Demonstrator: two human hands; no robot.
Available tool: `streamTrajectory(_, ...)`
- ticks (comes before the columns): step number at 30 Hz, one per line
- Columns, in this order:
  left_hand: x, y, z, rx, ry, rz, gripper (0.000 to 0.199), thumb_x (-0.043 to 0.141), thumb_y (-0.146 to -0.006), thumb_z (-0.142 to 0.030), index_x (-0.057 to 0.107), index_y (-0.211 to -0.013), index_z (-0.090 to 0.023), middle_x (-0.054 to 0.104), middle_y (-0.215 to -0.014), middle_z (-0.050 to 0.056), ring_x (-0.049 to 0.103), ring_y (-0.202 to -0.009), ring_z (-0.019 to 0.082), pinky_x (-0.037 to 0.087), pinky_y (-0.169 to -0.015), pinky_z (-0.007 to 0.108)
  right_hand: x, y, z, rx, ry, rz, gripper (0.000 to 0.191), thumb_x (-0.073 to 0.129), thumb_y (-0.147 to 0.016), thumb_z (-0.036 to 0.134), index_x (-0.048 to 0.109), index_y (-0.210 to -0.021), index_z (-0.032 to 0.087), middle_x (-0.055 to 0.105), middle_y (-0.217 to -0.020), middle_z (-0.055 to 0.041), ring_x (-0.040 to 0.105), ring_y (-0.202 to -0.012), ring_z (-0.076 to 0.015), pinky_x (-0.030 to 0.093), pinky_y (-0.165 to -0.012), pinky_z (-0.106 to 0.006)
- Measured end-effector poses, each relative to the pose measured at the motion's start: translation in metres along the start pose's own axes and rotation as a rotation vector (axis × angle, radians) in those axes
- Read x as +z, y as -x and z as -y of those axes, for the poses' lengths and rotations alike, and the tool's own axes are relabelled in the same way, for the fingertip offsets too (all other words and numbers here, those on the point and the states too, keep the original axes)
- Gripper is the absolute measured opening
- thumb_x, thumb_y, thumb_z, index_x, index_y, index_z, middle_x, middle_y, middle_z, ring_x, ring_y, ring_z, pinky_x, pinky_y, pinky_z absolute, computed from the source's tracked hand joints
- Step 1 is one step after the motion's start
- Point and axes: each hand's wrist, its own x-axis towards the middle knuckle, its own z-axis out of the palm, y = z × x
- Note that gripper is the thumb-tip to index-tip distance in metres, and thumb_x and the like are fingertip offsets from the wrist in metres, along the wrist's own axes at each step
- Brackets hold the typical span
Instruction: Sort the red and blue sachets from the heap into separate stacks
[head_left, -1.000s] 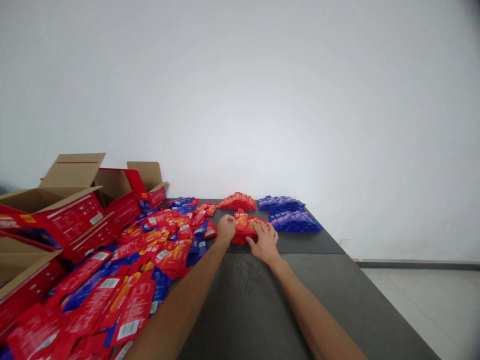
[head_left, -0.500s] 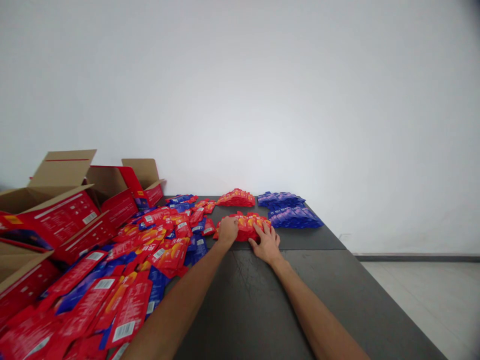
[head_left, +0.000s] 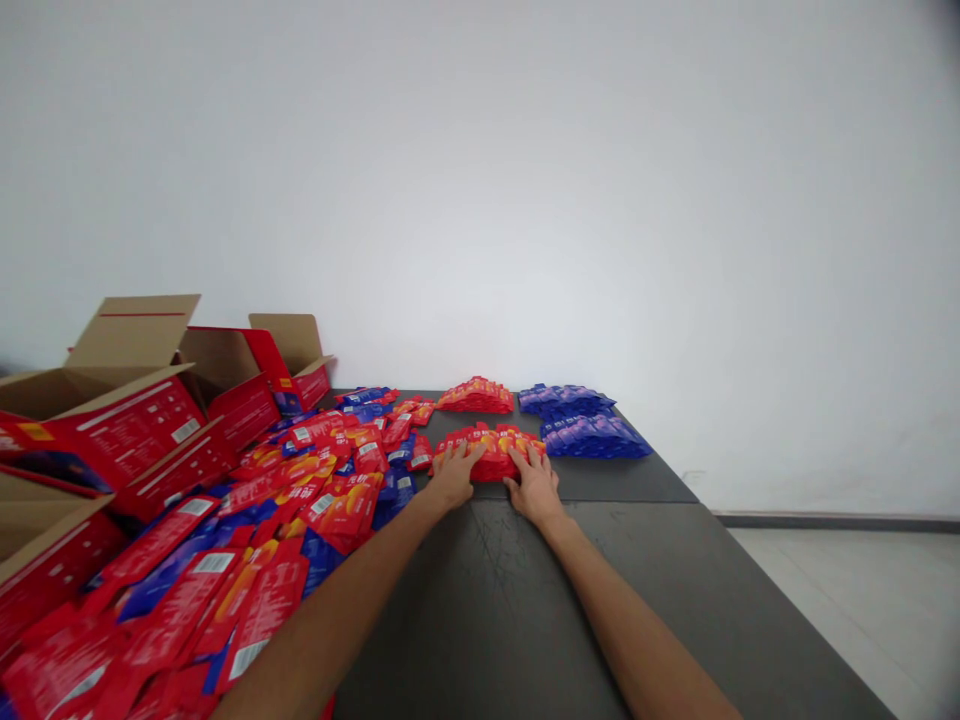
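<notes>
Both arms reach forward over the dark table to a near row of overlapping red and orange packets [head_left: 491, 450]. My left hand [head_left: 453, 474] rests against the left part of this row, fingers spread and pointing away from me. On the right part lies my right hand [head_left: 537, 490], its fingers also spread, touching the packets' front side. Neither hand is closed round a packet. Behind the row is a second fanned stack of red packets [head_left: 476, 396]. To its right are two stacks of blue-purple packets, a near one [head_left: 594, 436] and a far one [head_left: 564, 400].
A large loose heap of mixed red and blue packets [head_left: 255, 520] covers the table's left side. Several opened red cardboard boxes [head_left: 142, 425] stand beyond it at the left. The dark tabletop [head_left: 495, 610] ends at a right edge, with pale floor below. A white wall stands behind.
My left hand has opened from a bent-finger pose to spread fingers and moved slightly down and left. The right hand stays nearly in place on the row. The view has shifted slightly.
</notes>
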Motion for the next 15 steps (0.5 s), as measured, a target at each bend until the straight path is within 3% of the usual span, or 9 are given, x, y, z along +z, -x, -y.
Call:
streamTrajectory(6, 0.001, -0.015, 0.010, 0.040, -0.060, -0.025, 0.094, 0.053, -0.073, -0.004, 0.021, -0.153, -0.041, 0.020, -0.163, 0.010, 0.024, -0.146, 0.038, 0.026, -0.113, 0.058, 0.004, -0.014, 0.005, 0.003, 0.011, 0.002, 0.061, 0.058, -0.089, 0.038, 0.039, -0.148, 0.035, 0.028, -0.157, -0.0092, 0.027, -0.139, -0.0369, 0.030, -0.104, -0.050)
streamTrajectory(15, -0.002, -0.049, 0.026, 0.043, -0.065, -0.022, 0.090, 0.052, -0.076, -0.005, 0.021, -0.154, -0.039, 0.022, -0.162, 0.010, 0.025, -0.146, 0.036, 0.023, -0.115, 0.057, 0.013, -0.050, 0.010, 0.014, 0.014, 0.000, 0.062, 0.058, -0.089, 0.040, 0.038, -0.148, 0.035, 0.028, -0.158, -0.0086, 0.025, -0.141, -0.0366, 0.027, -0.107, -0.049)
